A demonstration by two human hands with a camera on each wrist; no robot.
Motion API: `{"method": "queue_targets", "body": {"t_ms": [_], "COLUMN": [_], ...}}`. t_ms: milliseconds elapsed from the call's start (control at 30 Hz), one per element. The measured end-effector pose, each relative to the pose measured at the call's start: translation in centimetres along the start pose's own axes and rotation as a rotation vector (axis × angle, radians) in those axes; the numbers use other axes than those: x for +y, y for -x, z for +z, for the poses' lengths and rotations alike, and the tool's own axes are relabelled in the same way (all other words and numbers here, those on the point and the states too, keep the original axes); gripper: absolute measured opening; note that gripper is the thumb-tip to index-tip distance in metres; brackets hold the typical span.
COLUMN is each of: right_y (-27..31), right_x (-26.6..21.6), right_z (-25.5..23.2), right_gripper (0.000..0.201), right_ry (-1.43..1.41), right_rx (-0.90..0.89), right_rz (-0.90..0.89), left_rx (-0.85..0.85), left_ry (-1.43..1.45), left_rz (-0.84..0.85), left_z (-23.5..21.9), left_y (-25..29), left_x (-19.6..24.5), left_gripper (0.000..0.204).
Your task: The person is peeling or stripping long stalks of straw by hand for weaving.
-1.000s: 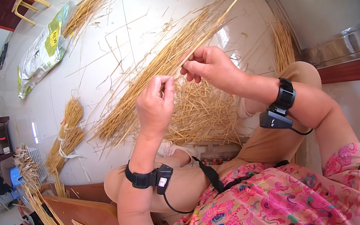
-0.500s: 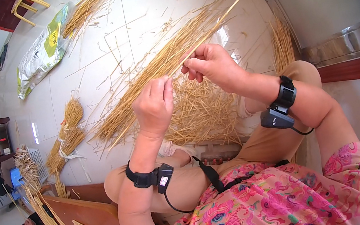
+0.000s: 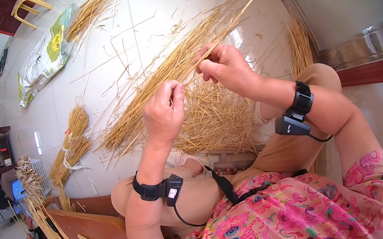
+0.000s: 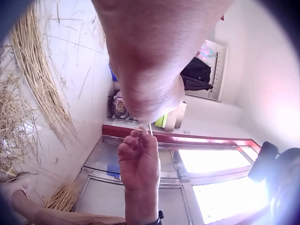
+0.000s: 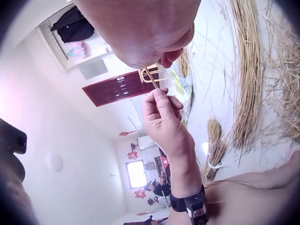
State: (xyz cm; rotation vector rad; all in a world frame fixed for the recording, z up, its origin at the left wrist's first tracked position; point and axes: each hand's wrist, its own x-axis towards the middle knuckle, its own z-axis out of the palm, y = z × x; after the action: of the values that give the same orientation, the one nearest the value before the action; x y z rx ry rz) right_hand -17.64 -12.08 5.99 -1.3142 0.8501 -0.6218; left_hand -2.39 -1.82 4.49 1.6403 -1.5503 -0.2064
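A pale straw stalk (image 3: 245,9) runs between my two hands above the floor, its free end pointing up and right in the head view. My right hand (image 3: 227,67) pinches it between thumb and fingers. My left hand (image 3: 164,113) pinches it lower down, thumb against the curled forefinger. Below both hands lies a long loose bundle of straw (image 3: 146,92), with a heap of short straw pieces (image 3: 217,120) nearer my feet. In the right wrist view, a stretch of the stalk (image 5: 151,78) shows between the hands.
A tied straw bundle (image 3: 70,145) lies at left, near a wooden board (image 3: 87,225) with stalks along it. Further off are a white-and-green bag (image 3: 46,55) with straw and a yellow stool (image 3: 26,8). More straw (image 3: 300,48) stands by the door at right. People sit far left.
My right hand has shifted slightly right, widening the gap from the left hand a little. The stalk's free end has risen slightly. Both hands keep their pinch.
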Motion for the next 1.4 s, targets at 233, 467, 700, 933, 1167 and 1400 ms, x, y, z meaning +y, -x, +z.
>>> {"method": "queue_targets", "body": {"t_ms": [233,467,700,933,1167,1400], "right_y": [-0.8,-1.7,-0.7,-0.7,-0.3,-0.1], "right_x": [0.8,-0.2,0.4,-1.2,-0.7,-1.1], "right_z": [-2.6,-5.2,-2.4,-1.4,-0.8,-0.7], "right_gripper": [0.008,0.020,0.025,0.013,0.012,0.010], "right_ry": [0.063,0.422,0.237,-0.099,-0.137,-0.169], "right_rx": [0.200,-0.088,-0.155,-0.043,-0.023,-0.015], "right_rz": [0.031,0.249,-0.035,0.045,-0.008,0.055], "left_rx": [0.098,0.097,0.053,0.074,0.085,0.154], "left_ry": [-0.320,-0.247,-0.220,-0.176,-0.230,-0.385], "left_rz": [0.115,0.026,0.036,0.094,0.180,0.332], "left_z": [-1.7,-3.0,-1.9,-1.3,-1.1,-1.0], "left_y": [-0.3,-0.6,-0.2,-0.4,-0.3,-0.3], "left_x": [-1.8,-2.9,-1.8,-1.4,-1.2,-1.4], "left_gripper": [0.005,0.004,0.005,0.007,0.011,0.017]}}
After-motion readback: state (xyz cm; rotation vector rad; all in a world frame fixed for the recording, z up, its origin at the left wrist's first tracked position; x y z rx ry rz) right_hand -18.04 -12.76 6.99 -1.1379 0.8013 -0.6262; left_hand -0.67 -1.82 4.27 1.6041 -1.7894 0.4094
